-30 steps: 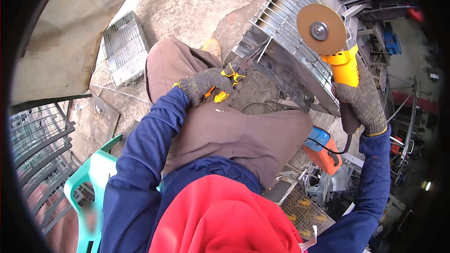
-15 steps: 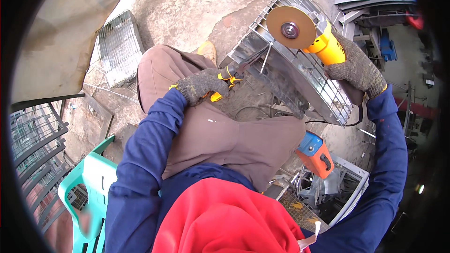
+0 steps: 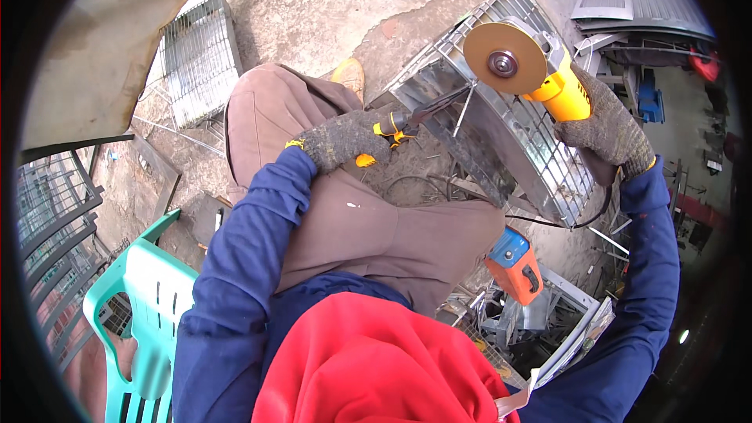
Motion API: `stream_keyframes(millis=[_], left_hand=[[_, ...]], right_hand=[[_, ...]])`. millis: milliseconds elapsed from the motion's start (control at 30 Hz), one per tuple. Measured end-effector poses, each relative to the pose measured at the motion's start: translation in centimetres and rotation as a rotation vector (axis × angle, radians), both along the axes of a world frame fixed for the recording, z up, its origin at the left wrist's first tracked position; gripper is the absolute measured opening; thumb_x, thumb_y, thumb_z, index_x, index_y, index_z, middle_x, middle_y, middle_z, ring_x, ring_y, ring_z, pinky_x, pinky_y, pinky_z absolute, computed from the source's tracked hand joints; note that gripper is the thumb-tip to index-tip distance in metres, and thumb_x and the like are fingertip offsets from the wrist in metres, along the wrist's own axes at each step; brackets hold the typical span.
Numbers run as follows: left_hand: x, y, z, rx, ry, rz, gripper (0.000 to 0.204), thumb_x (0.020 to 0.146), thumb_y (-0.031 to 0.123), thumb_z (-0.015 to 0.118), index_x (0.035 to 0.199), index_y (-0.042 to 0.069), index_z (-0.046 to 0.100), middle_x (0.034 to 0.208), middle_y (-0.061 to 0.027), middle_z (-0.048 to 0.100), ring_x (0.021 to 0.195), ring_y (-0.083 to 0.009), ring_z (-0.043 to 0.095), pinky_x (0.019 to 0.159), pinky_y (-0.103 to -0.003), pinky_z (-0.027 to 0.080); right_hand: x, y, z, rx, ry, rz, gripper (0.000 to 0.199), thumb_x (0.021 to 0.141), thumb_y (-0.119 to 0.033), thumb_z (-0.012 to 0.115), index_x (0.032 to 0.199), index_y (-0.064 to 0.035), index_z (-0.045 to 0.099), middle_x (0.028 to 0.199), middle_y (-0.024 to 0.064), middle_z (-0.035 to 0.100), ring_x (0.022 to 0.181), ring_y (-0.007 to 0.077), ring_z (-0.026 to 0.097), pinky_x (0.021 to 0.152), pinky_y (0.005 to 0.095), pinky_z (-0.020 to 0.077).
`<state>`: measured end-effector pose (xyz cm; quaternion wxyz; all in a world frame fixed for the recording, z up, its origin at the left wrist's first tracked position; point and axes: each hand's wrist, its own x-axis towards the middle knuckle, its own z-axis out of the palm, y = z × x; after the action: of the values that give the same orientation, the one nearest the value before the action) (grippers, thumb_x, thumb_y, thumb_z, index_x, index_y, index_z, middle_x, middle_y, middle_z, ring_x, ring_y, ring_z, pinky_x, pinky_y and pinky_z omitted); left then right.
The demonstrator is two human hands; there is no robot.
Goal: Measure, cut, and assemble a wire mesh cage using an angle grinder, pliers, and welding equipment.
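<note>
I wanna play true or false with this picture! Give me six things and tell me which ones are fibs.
1. The right hand holds a yellow grinder. True.
2. The left hand holds a black-and-yellow tool. True.
3. Both hands are bare. False: they wear grey gloves.
4. The grinder has a square blue blade. False: it has a round brown disc.
5. A green chair is on the picture's left side. True.
6. The person's hood is green. False: the cloth at the bottom is red.
</note>
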<state>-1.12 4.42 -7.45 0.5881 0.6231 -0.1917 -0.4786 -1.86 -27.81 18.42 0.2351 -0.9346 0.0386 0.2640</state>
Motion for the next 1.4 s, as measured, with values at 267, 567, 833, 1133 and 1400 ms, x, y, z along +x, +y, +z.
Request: stream_keyframes(millis=[267,567,833,1133,1400], left_hand=[[-0.1,0.2,0.0,0.003,0.018,0.008,0.047,0.075,0.009,0.072,0.122,0.004,0.064,0.098,-0.0008,0.066,0.089,-0.0108,0.057,0.080,-0.027,0.049],[-0.1,0.2,0.5,-0.032,0.011,0.005,0.035,0.080,0.012,0.072,0.114,0.003,0.066,0.093,-0.0010,0.066,0.085,-0.0096,0.058,0.078,-0.027,0.050],[0.1,0.1,1.5,-0.040,-0.010,-0.010,0.040,0.079,0.009,0.072,0.118,0.004,0.064,0.096,-0.0010,0.066,0.087,-0.0094,0.058,0.079,-0.026,0.050],[0.1,0.1,1.4,-0.059,0.025,-0.032,0.051,0.078,0.008,0.071,0.128,0.004,0.060,0.101,-0.0010,0.065,0.091,-0.0098,0.057,0.082,-0.026,0.049],[0.0,0.0,0.4,-0.006,0.050,-0.056,0.057,0.078,0.009,0.071,0.132,0.005,0.057,0.104,-0.0017,0.065,0.093,-0.0101,0.057,0.084,-0.027,0.049]], right_hand=[[0.7,0.0,-0.2,-0.033,-0.016,0.087,0.087,0.061,-0.015,0.080,0.141,-0.0036,0.047,0.116,0.0094,0.064,0.103,0.0180,0.059,0.094,0.0351,0.0489],[0.6,-0.1,-0.1,0.077,0.016,-0.007,0.087,0.062,-0.015,0.079,0.142,-0.0036,0.046,0.117,0.0087,0.064,0.102,0.0189,0.059,0.095,0.0359,0.0481],[0.8,-1.3,-1.2,0.113,-0.044,0.033,0.088,0.061,-0.014,0.078,0.143,-0.0046,0.046,0.116,0.0085,0.064,0.102,0.0179,0.059,0.093,0.0362,0.0489],[1.4,-0.7,0.1,-0.176,-0.042,0.182,0.090,0.063,-0.024,0.082,0.142,-0.0025,0.045,0.125,0.0183,0.060,0.111,0.0271,0.061,0.099,0.0376,0.0475],[1.6,-0.4,0.3,-0.155,-0.010,0.150,0.094,0.060,-0.027,0.083,0.142,-0.0025,0.045,0.127,0.0198,0.060,0.113,0.0284,0.060,0.101,0.0385,0.0463]])
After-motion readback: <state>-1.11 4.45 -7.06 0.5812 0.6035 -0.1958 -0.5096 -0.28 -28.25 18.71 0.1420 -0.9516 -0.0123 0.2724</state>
